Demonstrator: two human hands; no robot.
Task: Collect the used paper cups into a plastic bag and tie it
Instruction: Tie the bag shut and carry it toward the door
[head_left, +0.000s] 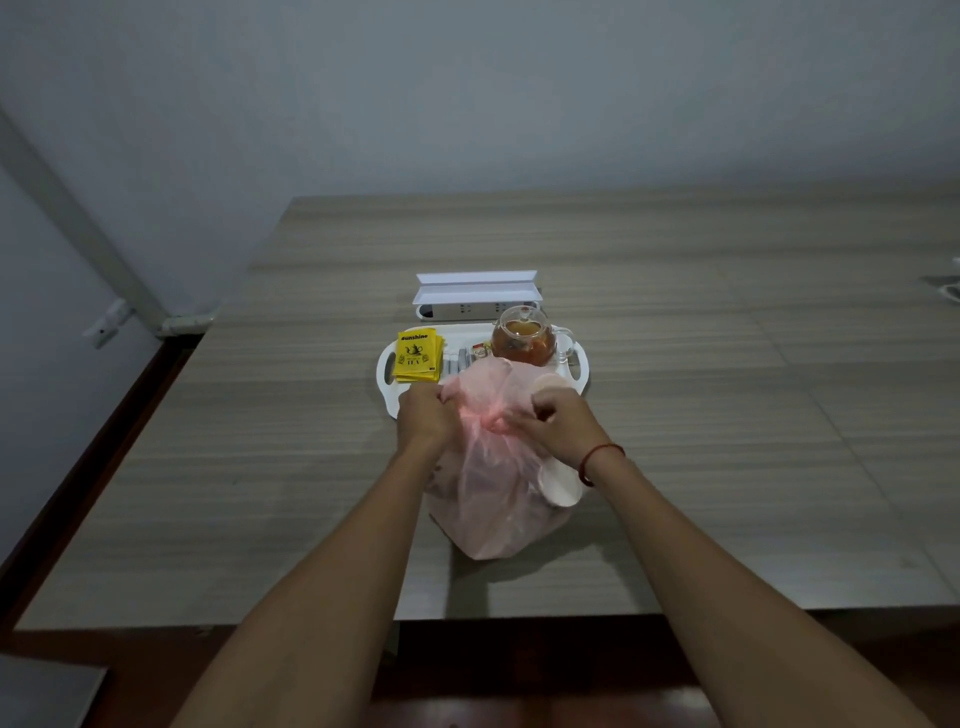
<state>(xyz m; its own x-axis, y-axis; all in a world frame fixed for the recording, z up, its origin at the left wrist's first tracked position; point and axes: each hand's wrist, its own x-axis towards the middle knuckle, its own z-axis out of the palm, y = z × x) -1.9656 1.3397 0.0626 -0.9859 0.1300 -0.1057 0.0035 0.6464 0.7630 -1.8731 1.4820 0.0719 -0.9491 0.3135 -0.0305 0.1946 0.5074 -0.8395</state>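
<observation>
head view, step: tying. The collecting looks done, since the pink plastic bag (493, 499) bulges and no loose cup shows on the surface (260, 467).
bag's place: it stands at the near middle of the surface, just in front of the white tray (387, 371), with its top overlapping the tray's near edge.
paper cups (558, 483): inside the bag. One pale rim presses against the film low on the right, and another pale round shape shows at the top right, beyond the right hand.
left hand (423, 415): grip curled round a bunched tail of film on the left of the neck.
right hand (558, 421): grip pinching the other tail on the right of the neck.
neck (491, 415): gathered and darker pink between the hands. It is probably a twist or a half-made knot.
next move: likely an even pull outward to cinch it, or a second crossing. The film looks thin, so a steady pull rather than a jerk.
hidden: the fingertips are buried in film, so I cannot tell whether the knot is closed. The number of cups cannot be told.
hard to make out: the small sachets between the yellow tea packets (418, 357) and the glass teapot (523, 340) are too blurred to name.
</observation>
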